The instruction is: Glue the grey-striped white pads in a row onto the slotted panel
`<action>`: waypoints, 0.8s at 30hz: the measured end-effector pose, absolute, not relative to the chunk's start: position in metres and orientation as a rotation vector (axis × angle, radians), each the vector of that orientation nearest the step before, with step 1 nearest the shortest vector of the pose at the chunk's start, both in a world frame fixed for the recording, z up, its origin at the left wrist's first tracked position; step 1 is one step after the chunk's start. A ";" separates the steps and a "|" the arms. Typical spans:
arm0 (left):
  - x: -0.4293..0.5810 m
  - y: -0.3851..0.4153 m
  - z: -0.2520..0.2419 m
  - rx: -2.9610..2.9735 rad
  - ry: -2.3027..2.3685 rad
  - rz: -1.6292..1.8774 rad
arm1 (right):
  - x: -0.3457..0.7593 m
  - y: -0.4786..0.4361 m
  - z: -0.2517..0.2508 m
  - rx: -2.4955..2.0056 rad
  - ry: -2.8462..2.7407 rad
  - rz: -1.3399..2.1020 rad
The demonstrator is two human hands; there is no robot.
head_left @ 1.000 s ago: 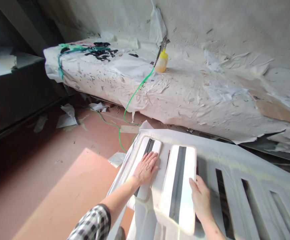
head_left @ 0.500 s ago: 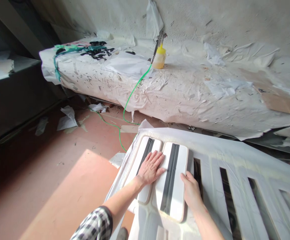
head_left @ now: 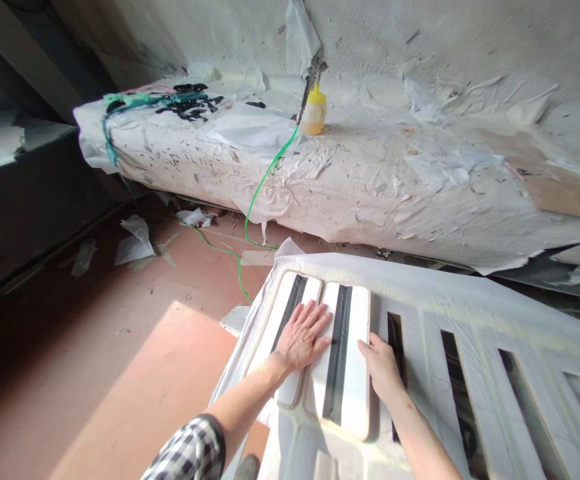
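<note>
Seating striped panel (head_left: 343,360) in slotted frame (head_left: 470,300). Left hand (head_left: 303,337) flat, open; right hand (head_left: 383,367) open at its edge. Needs even press.

floor (head_left: 135,393) open left, bench (head_left: 350,180) blocks fwd

The raised white insert panel (head_left: 343,360) now lies flat in the slotted frame (head_left: 470,313).

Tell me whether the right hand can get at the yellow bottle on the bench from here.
Probably not. The right hand rests on a striped board close by, while the yellow bottle stands far back on the paper-covered bench, beyond the slotted panel.
</note>
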State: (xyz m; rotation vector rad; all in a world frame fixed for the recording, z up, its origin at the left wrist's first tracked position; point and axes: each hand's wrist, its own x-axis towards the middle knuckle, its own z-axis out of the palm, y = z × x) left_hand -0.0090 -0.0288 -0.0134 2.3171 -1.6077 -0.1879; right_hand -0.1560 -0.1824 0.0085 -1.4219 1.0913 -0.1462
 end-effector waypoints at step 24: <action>-0.054 -0.057 -0.027 2.180 -1.614 -0.408 | -0.577 -0.094 0.201 -1.843 1.698 0.374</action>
